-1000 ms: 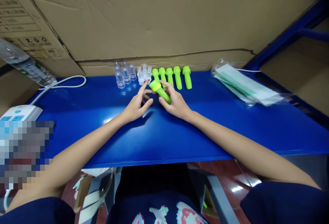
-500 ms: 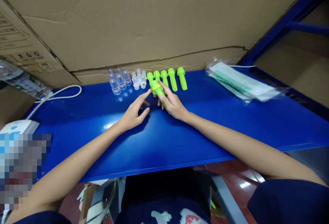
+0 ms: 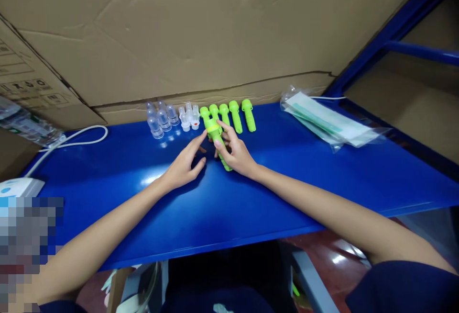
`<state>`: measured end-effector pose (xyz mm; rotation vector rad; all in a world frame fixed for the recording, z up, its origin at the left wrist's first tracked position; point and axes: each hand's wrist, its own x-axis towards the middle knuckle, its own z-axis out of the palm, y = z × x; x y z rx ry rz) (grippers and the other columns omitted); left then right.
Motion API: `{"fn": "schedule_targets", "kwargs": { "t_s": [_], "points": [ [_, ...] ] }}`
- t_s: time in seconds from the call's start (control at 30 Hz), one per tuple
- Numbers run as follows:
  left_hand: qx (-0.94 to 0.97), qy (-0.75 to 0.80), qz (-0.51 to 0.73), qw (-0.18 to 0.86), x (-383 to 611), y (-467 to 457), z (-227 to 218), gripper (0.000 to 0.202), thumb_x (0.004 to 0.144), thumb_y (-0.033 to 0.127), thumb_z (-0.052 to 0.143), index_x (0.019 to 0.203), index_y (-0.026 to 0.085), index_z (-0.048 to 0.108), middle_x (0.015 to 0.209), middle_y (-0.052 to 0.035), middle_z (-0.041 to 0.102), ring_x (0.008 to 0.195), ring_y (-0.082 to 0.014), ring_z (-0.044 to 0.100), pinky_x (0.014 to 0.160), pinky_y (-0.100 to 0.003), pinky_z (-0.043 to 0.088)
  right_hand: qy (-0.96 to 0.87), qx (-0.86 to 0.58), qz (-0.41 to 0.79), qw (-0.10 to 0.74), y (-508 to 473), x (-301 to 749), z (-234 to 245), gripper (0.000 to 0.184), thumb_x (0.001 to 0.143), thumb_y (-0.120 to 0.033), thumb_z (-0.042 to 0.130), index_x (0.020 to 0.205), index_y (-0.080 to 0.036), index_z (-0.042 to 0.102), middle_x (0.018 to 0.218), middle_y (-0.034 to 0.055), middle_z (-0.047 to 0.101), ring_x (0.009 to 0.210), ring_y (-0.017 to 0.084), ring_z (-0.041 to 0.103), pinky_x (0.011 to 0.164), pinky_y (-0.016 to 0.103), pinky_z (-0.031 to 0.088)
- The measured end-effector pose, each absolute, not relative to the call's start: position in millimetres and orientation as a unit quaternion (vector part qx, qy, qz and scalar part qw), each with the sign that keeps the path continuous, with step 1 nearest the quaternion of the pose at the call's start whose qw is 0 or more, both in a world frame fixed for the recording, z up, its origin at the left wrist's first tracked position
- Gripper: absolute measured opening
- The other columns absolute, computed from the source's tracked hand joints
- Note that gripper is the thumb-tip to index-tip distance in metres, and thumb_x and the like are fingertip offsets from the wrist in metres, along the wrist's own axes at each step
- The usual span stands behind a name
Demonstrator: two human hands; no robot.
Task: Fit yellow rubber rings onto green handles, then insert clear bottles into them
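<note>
A lime-green plastic flashlight (image 3: pixel 224 156) is in my right hand (image 3: pixel 238 156), tilted with its wide head toward the back left. My right fingers and thumb close around its body. My left hand (image 3: pixel 187 163) has its fingers apart; its index fingertip is at the left side of the flashlight's head, and whether it presses there I cannot tell. Just behind lies a row of several similar green flashlights (image 3: pixel 235 117), the leftmost partly covered by the held one. Left of them stand small clear pieces with white bases (image 3: pixel 185 124), one with a red spot, and larger clear plastic tubes (image 3: pixel 154 126).
The blue table (image 3: pixel 294 169) ends against a cardboard wall (image 3: pixel 201 30). A clear bag with white and green contents (image 3: pixel 330 119) lies at the right. To the left are a plastic bottle (image 3: pixel 32 124), a white cable (image 3: pixel 102 136) and a white box-like device (image 3: pixel 27 188).
The view has shifted slightly. More of the flashlight's lower body shows below my right hand, which has moved its grip a little. My left hand stays beside the flashlight's head.
</note>
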<state>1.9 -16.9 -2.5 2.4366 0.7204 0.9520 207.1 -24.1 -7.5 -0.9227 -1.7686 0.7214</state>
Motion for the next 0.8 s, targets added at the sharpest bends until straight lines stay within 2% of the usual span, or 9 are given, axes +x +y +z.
{"fn": "schedule_targets", "kwargs": {
  "t_s": [0.23, 0.47, 0.57, 0.8],
  "points": [
    [0.878, 0.266, 0.346, 0.196, 1.9, -21.1, -2.3, 0.081, 0.092, 0.012, 0.052, 0.161, 0.027, 0.012, 0.148, -0.0169, 0.046, 0.104, -0.019, 0.062, 0.1, -0.041, 0.053, -0.725, -0.355, 0.328, 0.49, -25.4, 204.8, -7.6, 0.064, 0.101, -0.051, 0.048, 0.154, -0.028, 0.021, 0.127, 0.0142, 0.064, 0.066, 0.014, 0.068, 0.068, 0.037, 0.061],
    [0.882, 0.272, 0.334, 0.193, 1.2, -20.6, -2.9, 0.085, 0.092, 0.013, 0.052, 0.162, 0.028, 0.006, 0.149, -0.0165, 0.046, 0.106, -0.021, 0.063, 0.1, -0.041, 0.052, -0.72, -0.355, 0.34, 0.489, -25.4, 205.8, -5.2, 0.066, 0.098, -0.055, 0.051, 0.151, -0.028, 0.023, 0.123, 0.0143, 0.065, 0.075, 0.02, 0.071, 0.073, 0.042, 0.062],
    [0.885, 0.268, 0.332, 0.184, 0.7, -19.5, -4.6, 0.087, 0.092, 0.014, 0.052, 0.162, 0.029, 0.003, 0.152, -0.0175, 0.043, 0.106, -0.0219, 0.063, 0.097, -0.042, 0.053, -0.721, -0.362, 0.327, 0.493, -24.1, 205.4, -6.4, 0.066, 0.096, -0.056, 0.054, 0.147, -0.026, 0.026, 0.116, 0.0131, 0.067, 0.083, 0.022, 0.071, 0.072, 0.041, 0.061],
    [0.889, 0.268, 0.326, 0.178, 1.0, -20.8, -5.1, 0.087, 0.092, 0.014, 0.052, 0.162, 0.027, 0.003, 0.154, -0.0195, 0.042, 0.105, -0.0217, 0.063, 0.095, -0.043, 0.054, -0.734, -0.354, 0.312, 0.488, -23.5, 207.5, -8.4, 0.06, 0.1, -0.054, 0.048, 0.147, -0.026, 0.024, 0.109, 0.0095, 0.066, 0.066, 0.016, 0.065, 0.065, 0.037, 0.058]
  ]
}}
